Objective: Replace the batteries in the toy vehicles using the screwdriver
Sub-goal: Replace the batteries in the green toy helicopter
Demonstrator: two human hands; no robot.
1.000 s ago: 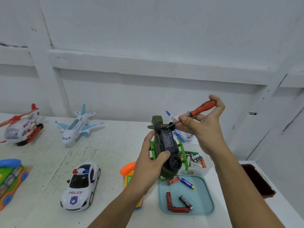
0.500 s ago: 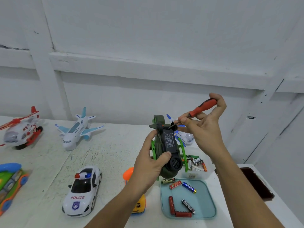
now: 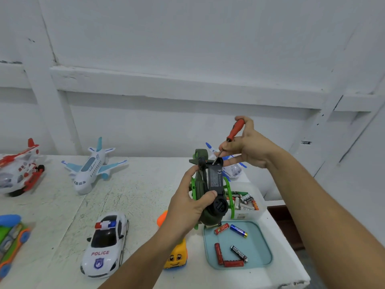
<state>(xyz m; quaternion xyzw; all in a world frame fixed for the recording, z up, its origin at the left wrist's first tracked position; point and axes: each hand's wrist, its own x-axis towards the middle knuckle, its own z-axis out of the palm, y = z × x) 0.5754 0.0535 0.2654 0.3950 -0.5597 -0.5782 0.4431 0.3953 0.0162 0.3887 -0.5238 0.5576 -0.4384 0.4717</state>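
A: Where's the green toy (image 3: 210, 219) lying?
B: Left hand (image 3: 187, 207) is gripping it, belly up; right hand (image 3: 250, 147) is pinching the screwdriver (image 3: 234, 130) over its far end.
A: Tip touching?
B: Seemingly; it's blurring into the black cover (image 3: 215, 178).

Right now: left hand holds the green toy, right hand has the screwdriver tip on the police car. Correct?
Wrong target. Head view: left hand holds the green toy, right hand has the screwdriver tip on that toy's black underside, not the police car.

toy heli (image 3: 210, 219): matt grn plastic | screwdriver (image 3: 235, 130): red plastic handle, metal shaft | table (image 3: 135, 195): rough, scuffed wht
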